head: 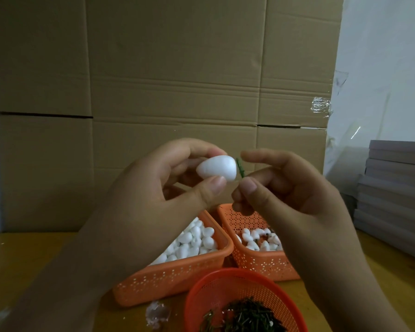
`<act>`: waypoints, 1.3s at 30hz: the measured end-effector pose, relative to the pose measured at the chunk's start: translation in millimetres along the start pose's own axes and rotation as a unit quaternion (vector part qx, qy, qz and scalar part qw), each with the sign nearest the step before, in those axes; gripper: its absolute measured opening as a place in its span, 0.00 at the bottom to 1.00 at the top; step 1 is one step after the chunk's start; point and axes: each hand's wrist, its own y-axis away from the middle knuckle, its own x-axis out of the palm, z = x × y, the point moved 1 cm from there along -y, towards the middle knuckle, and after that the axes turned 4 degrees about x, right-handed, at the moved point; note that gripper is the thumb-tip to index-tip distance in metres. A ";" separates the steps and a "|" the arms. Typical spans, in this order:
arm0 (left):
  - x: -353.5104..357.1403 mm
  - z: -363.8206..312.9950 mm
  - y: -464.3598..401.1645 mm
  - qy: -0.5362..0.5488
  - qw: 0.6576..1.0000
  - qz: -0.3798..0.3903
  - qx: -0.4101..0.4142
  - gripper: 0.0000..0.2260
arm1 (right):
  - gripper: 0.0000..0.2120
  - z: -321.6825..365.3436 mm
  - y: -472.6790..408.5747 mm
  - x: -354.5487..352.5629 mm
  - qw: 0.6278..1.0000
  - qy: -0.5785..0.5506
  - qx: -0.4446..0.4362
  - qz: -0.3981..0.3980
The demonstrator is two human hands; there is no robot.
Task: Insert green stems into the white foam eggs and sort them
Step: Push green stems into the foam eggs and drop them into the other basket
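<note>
The white egg-shaped foam piece (216, 168) is held up in front of you above the baskets, gripped by your left hand (170, 188), thumb below and fingers (201, 149) curled over the top. The short green stem (311, 167) stands just beside the egg's right end, touching or nearly touching it; you cannot tell whether its tip has entered the foam. Your right hand (280, 185) pinches the stem's lower part between thumb and a curled finger, with the index finger held out above it.

Risks from here:
- The stem sits at a slant to the egg's long axis. Pushed at that angle, it may skid off the smooth curved end or tear a shallow groove rather than seat centrally.
- Foam likely dents easily, so a hard squeeze from your left thumb could mark the egg.
- The pinch sits low on a thin stem, which may bend or slip through your fingers under load.
- A dropped egg would probably fall among the loose white foam eggs in the left orange perforated plastic basket (177, 274) or the right orange perforated plastic basket (261, 267), spoiling the sort.
- The round red mesh bowl of green stems (201, 298) lies nearest you on the yellow-brown counter (34, 255), under your wrists, where a lowered forearm could tip it.
</note>
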 end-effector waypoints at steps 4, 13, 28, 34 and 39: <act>-2.9 2.5 -1.2 0.005 1.000 -0.015 0.007 0.12 | 0.07 3.3 -0.9 -7.8 0.999 0.008 -0.004 -0.042; 3.6 1.9 0.1 -0.016 1.000 0.019 -0.003 0.14 | 0.06 2.3 -1.8 -10.0 0.991 0.128 -0.023 -0.022; 3.8 5.3 -2.3 0.032 0.999 -0.004 -0.028 0.08 | 0.12 -1.4 -5.1 -14.5 0.998 0.011 0.060 -0.010; 4.6 4.4 -2.8 0.045 0.999 0.006 -0.025 0.07 | 0.08 -2.4 -3.8 -11.0 0.996 0.076 0.022 -0.030; 5.4 3.1 -2.1 0.057 0.998 -0.014 -0.016 0.09 | 0.08 -3.0 -2.7 -6.4 0.994 0.104 0.015 -0.038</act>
